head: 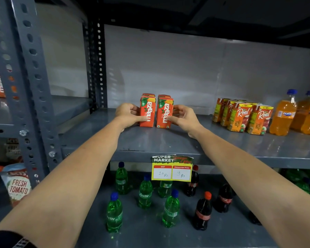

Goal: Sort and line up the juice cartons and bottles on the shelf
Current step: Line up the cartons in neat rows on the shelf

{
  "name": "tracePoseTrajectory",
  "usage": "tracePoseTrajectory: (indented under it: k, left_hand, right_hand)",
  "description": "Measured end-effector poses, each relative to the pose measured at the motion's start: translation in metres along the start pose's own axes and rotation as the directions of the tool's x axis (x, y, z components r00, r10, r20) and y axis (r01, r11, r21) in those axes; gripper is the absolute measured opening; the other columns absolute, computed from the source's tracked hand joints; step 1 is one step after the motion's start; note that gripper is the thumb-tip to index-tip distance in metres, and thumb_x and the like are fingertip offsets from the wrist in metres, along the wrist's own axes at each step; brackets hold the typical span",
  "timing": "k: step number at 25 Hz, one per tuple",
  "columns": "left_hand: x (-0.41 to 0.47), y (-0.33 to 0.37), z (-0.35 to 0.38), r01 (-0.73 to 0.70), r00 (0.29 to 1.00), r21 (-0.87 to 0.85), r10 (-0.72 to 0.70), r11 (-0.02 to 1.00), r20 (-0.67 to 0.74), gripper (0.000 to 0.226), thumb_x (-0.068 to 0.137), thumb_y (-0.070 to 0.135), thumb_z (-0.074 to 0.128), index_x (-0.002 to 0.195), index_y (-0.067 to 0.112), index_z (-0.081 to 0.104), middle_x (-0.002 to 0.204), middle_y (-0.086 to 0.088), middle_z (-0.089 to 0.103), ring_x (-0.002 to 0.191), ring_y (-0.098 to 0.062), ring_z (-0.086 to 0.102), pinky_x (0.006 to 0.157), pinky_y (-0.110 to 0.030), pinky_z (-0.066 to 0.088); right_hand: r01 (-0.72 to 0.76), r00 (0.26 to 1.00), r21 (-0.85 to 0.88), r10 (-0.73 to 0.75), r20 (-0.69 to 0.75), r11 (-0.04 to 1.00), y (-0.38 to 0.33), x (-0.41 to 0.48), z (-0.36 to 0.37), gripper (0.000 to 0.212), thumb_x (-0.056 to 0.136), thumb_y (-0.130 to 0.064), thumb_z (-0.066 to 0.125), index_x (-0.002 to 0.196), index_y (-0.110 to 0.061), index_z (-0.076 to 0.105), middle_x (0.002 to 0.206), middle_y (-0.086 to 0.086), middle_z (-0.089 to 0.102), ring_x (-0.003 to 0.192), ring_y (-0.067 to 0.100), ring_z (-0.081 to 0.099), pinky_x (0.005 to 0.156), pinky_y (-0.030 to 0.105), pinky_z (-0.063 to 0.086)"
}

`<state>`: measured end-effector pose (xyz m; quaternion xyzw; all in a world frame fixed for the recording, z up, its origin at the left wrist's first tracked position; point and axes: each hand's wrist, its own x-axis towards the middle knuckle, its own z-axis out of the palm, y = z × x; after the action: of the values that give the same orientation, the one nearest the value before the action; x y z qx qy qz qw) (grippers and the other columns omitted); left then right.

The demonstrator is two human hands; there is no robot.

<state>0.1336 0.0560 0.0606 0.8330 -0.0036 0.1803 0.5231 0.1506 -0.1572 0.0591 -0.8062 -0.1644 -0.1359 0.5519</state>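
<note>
- Now the left hand (128, 113) is clasping the left orange upright Maaza juice carton (147, 111) on the grey metal shelf (168, 140).
- Meanwhile the right hand (183, 117) is clasping its twin carton (164, 112) — narrow gap between, long axes vertical.

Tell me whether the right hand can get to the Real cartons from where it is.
Probably yes. The right hand rests against the right Maaza carton, and bare shelf lies between it and the Real cartons; nothing stands in the way.
</note>
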Motion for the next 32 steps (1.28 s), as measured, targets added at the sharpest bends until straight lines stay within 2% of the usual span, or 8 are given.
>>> tracePoseTrajectory:
  k: [13, 16, 19, 21, 24, 27, 29, 32]
  left_hand:
    - [-0.005, 0.001, 0.005, -0.079, 0.996, 0.112, 0.084, 0.991, -0.042, 0.052, 0.069, 0.023, 0.082, 0.112, 0.006, 0.059, 0.114, -0.010, 0.067, 0.101, -0.019, 0.063, 0.082, -0.029, 0.051]
    - [-0.011, 0.001, 0.007, -0.095, 0.992, 0.126, 0.104, 0.987, -0.067, 0.061, 0.066, 0.026, 0.084, 0.116, 0.005, 0.057, 0.118, -0.012, 0.064, 0.104, -0.021, 0.062, 0.083, -0.028, 0.050]
    - [-0.021, 0.005, 0.006, -0.132, 0.971, 0.162, 0.160, 0.978, -0.177, 0.068, 0.064, 0.030, 0.085, 0.119, 0.004, 0.054, 0.117, -0.012, 0.061, 0.105, -0.021, 0.058, 0.082, -0.025, 0.046]
    - [-0.027, 0.007, 0.004, -0.179, 0.932, 0.169, 0.222, 0.969, -0.285, 0.064, 0.063, 0.031, 0.086, 0.112, 0.004, 0.057, 0.105, -0.013, 0.063, 0.093, -0.021, 0.058, 0.077, -0.025, 0.044]
    - [-0.041, 0.014, 0.010, -0.251, 0.877, 0.258, 0.332, 0.933, -0.348, 0.057, 0.062, 0.036, 0.085, 0.105, 0.008, 0.059, 0.089, -0.006, 0.062, 0.082, -0.023, 0.059, 0.071, -0.030, 0.047]
    - [-0.063, 0.033, 0.035, -0.299, 0.840, 0.313, 0.404, 0.902, -0.361, 0.052, 0.062, 0.040, 0.084, 0.100, 0.014, 0.061, 0.085, 0.001, 0.062, 0.079, -0.017, 0.057, 0.074, -0.033, 0.048]
    - [-0.074, 0.049, 0.061, -0.310, 0.839, 0.286, 0.402, 0.907, -0.366, 0.048, 0.062, 0.040, 0.084, 0.096, 0.016, 0.061, 0.082, 0.003, 0.062, 0.076, -0.015, 0.058, 0.073, -0.032, 0.049]
    - [-0.077, 0.077, 0.122, -0.341, 0.860, 0.199, 0.390, 0.919, -0.329, 0.042, 0.062, 0.038, 0.085, 0.090, 0.017, 0.060, 0.075, 0.002, 0.059, 0.064, -0.014, 0.053, 0.067, -0.031, 0.049]
  right_hand:
    - [-0.044, 0.999, 0.011, 0.044, 0.032, 0.999, 0.003, 0.003, 0.001, 0.047, 0.083, -0.017, 0.069, 0.125, -0.009, 0.049, 0.125, 0.012, 0.059, 0.114, 0.021, 0.058, 0.092, 0.036, 0.052]
    - [-0.035, 0.999, -0.007, 0.035, -0.013, 0.999, 0.002, 0.000, 0.002, 0.053, 0.079, -0.020, 0.074, 0.124, -0.009, 0.047, 0.122, 0.009, 0.061, 0.113, 0.021, 0.059, 0.092, 0.032, 0.051]
    - [0.027, 0.987, -0.120, -0.045, -0.153, 0.992, -0.002, -0.010, -0.004, 0.062, 0.078, -0.028, 0.075, 0.129, -0.010, 0.044, 0.123, 0.005, 0.056, 0.110, 0.016, 0.054, 0.092, 0.031, 0.047]
    - [0.040, 0.980, -0.160, -0.070, -0.187, 0.986, -0.002, -0.020, -0.011, 0.060, 0.079, -0.026, 0.073, 0.129, -0.009, 0.044, 0.129, 0.007, 0.053, 0.113, 0.019, 0.054, 0.095, 0.034, 0.048]
    - [0.052, 0.980, -0.224, -0.093, -0.176, 0.973, 0.003, -0.039, -0.041, 0.054, 0.079, -0.021, 0.072, 0.125, -0.007, 0.048, 0.128, 0.010, 0.052, 0.106, 0.017, 0.055, 0.090, 0.029, 0.047]
    - [0.077, 0.971, -0.272, -0.134, -0.200, 0.959, 0.015, -0.058, -0.094, 0.047, 0.076, -0.018, 0.074, 0.117, -0.006, 0.055, 0.121, 0.012, 0.055, 0.091, 0.013, 0.054, 0.080, 0.025, 0.045]
    - [0.045, 0.963, -0.286, -0.117, -0.243, 0.957, 0.027, -0.067, -0.135, 0.039, 0.075, -0.017, 0.074, 0.109, -0.007, 0.059, 0.112, 0.010, 0.061, 0.084, 0.016, 0.057, 0.080, 0.028, 0.050]
    - [-0.039, 0.927, -0.190, -0.036, -0.373, 0.981, 0.047, -0.078, -0.201, 0.024, 0.074, -0.015, 0.073, 0.095, -0.011, 0.061, 0.099, 0.009, 0.065, 0.088, 0.021, 0.061, 0.088, 0.039, 0.053]
